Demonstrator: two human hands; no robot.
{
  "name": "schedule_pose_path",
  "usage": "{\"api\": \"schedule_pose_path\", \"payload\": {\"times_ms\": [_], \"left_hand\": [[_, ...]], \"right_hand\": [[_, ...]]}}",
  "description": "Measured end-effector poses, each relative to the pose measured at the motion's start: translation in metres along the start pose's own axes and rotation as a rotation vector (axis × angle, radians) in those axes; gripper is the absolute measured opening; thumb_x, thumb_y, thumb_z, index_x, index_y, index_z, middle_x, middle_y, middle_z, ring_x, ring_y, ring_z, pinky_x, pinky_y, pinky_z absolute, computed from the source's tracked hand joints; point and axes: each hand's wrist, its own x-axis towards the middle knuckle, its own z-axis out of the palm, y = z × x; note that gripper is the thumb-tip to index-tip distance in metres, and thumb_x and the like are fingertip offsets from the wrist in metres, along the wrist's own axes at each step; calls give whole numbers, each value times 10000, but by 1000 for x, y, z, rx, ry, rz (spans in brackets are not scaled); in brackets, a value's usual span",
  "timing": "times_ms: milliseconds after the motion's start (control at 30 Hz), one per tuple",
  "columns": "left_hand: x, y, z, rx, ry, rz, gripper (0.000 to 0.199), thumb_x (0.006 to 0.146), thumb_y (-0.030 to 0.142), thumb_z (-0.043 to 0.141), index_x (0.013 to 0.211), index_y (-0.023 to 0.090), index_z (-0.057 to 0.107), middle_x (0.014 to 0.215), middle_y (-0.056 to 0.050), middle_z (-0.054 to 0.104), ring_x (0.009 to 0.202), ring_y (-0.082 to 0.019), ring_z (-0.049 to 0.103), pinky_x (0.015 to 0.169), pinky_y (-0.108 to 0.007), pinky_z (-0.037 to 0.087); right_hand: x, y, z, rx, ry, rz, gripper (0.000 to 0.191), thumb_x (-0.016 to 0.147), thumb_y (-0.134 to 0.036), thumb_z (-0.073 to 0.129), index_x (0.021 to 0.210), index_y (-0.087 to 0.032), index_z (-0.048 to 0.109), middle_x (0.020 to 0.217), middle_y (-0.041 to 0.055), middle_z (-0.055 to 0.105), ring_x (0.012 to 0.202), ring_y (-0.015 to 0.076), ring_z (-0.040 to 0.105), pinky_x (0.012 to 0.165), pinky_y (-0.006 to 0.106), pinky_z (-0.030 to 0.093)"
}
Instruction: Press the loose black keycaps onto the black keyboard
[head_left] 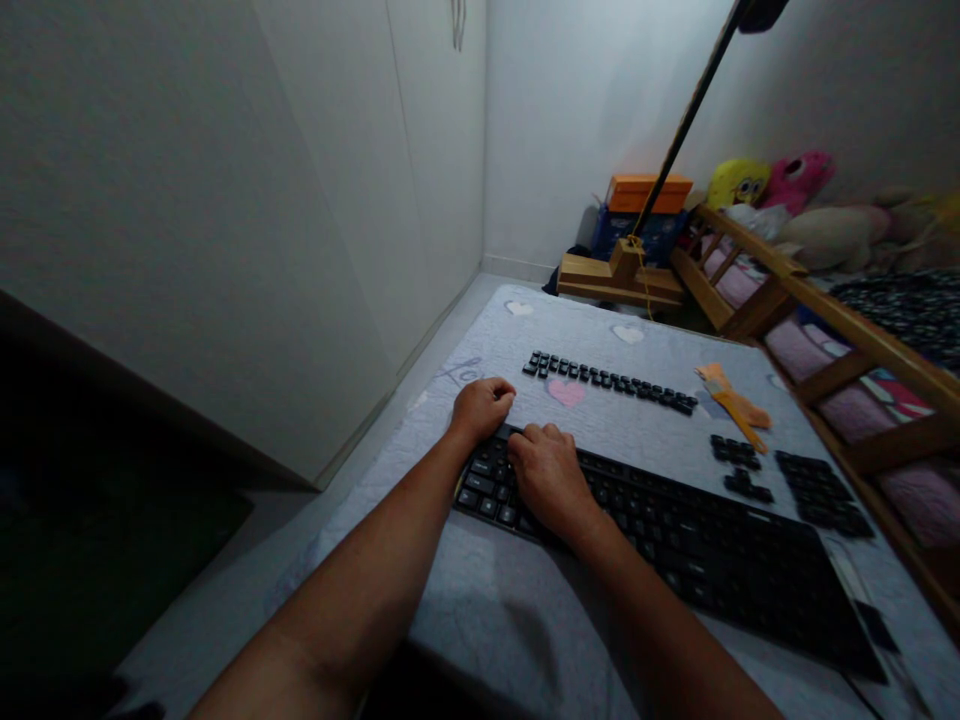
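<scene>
"White cabinet (322,200), far left. Next?"
"Left hand (484,410): fingers curled together, beside the far left corner of one black keyboard (705,550); whether they grip anything, cannot tell."
"Right hand (547,472)?"
"On the keyboard's left part, fingers bent close together, tips hidden."
"Keyboard's place?"
"Flat on the pale patterned cover (645,432). Beyond it, loose black keycaps (606,379), one row. Rightward, one orange-yellow tool (739,411); lastly, a dark keycap cluster (821,492)."
</scene>
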Motion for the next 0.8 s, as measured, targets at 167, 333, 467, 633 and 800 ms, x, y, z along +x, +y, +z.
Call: {"api": "schedule_pose_path", "payload": {"times_ms": [167,333,467,633,800], "left_hand": [[1,-1,0,-7,-4,0,221,791,253,554,881,190,745,881,-26,750,813,-162,665,763,-248,496],[0,-1,0,-10,-2,4,223,791,252,551,885,194,745,881,-24,750,823,-163,665,777,-249,497],[-1,0,-1,-7,-5,1,224,792,255,550,882,191,745,886,-30,749,833,-169,666,777,-253,498],[0,-2,0,-11,-6,5,224,797,263,552,887,194,746,888,-29,748,832,-166,666,785,-252,499],[0,-3,2,2,2,10,232,799,268,548,888,199,750,884,-30,748,833,-170,666,784,-258,497]], "right_hand": [[0,1,2,5,6,0,211,959,-219,415,876,-217,610,927,43,617,897,210,470,736,337,255],[-2,1,1,-15,13,-22,198,953,-212,425,882,-220,609,927,44,613,902,212,467,745,341,263],[-2,0,0,-22,12,-18,212,960,-219,415,885,-219,614,931,47,619,901,212,477,755,343,271],[-3,-1,-1,-18,7,6,196,954,-226,436,907,-213,625,953,58,631,930,219,489,781,346,286],[-4,-2,-1,-13,19,30,154,935,-244,483,914,-202,631,971,63,634,950,230,494,804,353,296]]}}
